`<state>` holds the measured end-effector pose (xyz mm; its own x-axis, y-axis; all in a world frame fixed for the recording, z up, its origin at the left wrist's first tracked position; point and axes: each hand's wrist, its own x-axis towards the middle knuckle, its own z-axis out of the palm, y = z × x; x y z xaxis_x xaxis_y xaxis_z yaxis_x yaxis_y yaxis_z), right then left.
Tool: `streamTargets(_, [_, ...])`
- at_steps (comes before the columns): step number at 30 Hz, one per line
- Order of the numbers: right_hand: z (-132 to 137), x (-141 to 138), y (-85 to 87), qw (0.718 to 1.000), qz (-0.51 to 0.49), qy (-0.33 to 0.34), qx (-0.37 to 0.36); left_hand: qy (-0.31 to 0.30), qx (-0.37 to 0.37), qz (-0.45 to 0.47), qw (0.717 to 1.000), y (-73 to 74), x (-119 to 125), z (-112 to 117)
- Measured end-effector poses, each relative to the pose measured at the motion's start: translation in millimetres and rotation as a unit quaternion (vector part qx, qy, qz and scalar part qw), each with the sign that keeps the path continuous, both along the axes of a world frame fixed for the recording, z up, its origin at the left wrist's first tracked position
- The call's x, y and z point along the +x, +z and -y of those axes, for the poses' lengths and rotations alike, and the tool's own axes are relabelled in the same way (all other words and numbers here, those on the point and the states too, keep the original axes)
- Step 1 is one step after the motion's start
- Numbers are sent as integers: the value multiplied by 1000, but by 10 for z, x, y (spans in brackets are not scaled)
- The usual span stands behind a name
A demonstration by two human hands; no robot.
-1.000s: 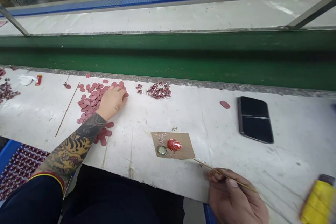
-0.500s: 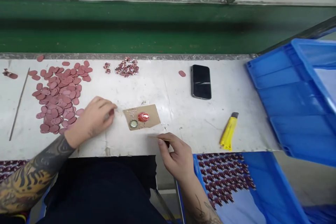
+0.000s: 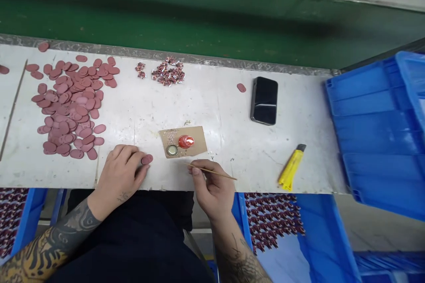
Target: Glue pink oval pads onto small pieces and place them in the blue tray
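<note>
A white worktable (image 3: 305, 115) runs across the view, bounded at the back by a grey metal edge and a green panel (image 3: 166, 17), and at the front by the person's dark clothing. A strip of white tabletop lies between the left hand (image 3: 121, 168) and a brown card (image 3: 200, 143); a wider stretch separates the card from a yellow cutter (image 3: 291, 168) on the right. The left thumb and fingertips are pinched on one pink disc (image 3: 147, 159), held near the table's front edge. The right hand (image 3: 214, 194) has its fingers closed around a thin stick (image 3: 219, 173), its tip just below the card. That tip is too fine to make out clearly, and part of the disc is hidden by fingers. A blue crate (image 3: 381, 128) is cut off at the right, as are the trays of dark red pieces (image 3: 272, 216) below the table. On the card are one red glossy blob (image 3: 186, 141) and one round metal cap (image 3: 172, 150). There is one black phone (image 3: 264, 101), one lone disc (image 3: 241, 87) beside it, two clusters of shiny pieces (image 3: 168, 72), and a pile of discs (image 3: 73, 110) overlapping too much to count.
</note>
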<state>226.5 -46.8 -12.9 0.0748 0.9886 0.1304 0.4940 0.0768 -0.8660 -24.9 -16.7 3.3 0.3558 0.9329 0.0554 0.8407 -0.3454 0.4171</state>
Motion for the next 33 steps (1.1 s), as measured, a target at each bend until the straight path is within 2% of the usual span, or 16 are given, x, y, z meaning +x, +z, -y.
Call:
streamTargets(5, [-193, -214, -22, 997, 59, -3, 59, -18, -20, 0, 1000, 41, 95, -23])
streamTargets(10, [-266, -280, -29, 987, 126, 2, 100, -32, -24, 3, 999, 55, 157, -25])
streamTargets(21, [-275, -288, -74, 982, 158, 29, 100, -60, -2, 6, 998, 24, 174, -62])
streamTargets(28, [-160, -270, -8, 991, 102, -2, 91, -53, -20, 20, 998, 32, 163, -63])
streamTargets(33, [-21, -347, -11, 998, 34, 32, 36, -38, -30, 20, 999, 33, 195, -36])
